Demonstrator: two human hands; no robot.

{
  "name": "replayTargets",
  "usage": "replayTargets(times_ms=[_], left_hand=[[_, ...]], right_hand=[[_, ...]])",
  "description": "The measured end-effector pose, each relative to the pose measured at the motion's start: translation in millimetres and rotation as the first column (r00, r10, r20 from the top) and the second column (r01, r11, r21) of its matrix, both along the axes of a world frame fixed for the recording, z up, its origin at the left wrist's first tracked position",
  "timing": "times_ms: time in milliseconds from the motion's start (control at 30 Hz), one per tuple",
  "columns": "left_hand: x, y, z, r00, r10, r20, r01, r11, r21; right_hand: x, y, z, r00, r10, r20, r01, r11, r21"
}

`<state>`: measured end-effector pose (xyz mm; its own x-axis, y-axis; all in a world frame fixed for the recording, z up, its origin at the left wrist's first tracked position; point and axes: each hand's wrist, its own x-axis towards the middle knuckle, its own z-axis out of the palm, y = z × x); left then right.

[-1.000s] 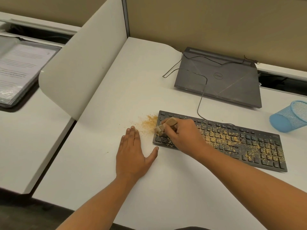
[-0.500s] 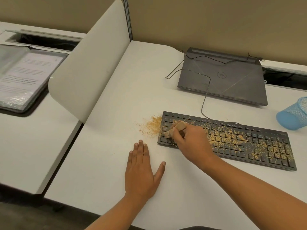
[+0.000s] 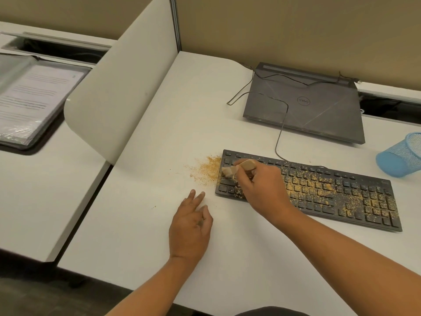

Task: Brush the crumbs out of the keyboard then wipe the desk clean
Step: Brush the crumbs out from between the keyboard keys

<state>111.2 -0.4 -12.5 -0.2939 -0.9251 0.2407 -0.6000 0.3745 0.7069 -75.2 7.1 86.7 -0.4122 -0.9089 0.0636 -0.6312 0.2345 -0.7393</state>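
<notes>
Here, right grip (image 3: 262, 185) pinches tan brush (image 3: 239, 168) on crumb-speckled black keyboard (image 3: 341, 192); left grip (image 3: 189, 226) relaxed, empty.

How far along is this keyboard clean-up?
Done: the left end of the keyboard looks mostly brushed, its crumbs piled on the desk beside it. In hand: the right hand grips the brush. Left: crumbs cover its middle and right side, and the desk is unwiped.
</notes>
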Motion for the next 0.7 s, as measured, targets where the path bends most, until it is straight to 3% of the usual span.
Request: replayTargets(times_ms=[133,300,467,700], left_hand=[[2,9,5,0.965,-0.102,0.240,0.104,0.995,0.005],[2,31,-1,0.842,-0.213,0.495,0.244,0.970,0.004],[3,41,-4,0.823,-0.231,0.519,0.256,0.966,0.025],[3,41,-1,0.814,-0.253,0.523,0.262,0.963,0.058]], right_hand=[[-2,-11,-4,0.995,0.043,-0.087,-0.038,0.997,0.064],[-4,-19,9,0.994,0.088,-0.063,-0.086,0.995,0.043],[-10,-29,15,0.959,0.247,-0.142,-0.215,0.953,0.212],[-13,-39,12,0.932,0.310,-0.187,-0.250,0.925,0.287]])
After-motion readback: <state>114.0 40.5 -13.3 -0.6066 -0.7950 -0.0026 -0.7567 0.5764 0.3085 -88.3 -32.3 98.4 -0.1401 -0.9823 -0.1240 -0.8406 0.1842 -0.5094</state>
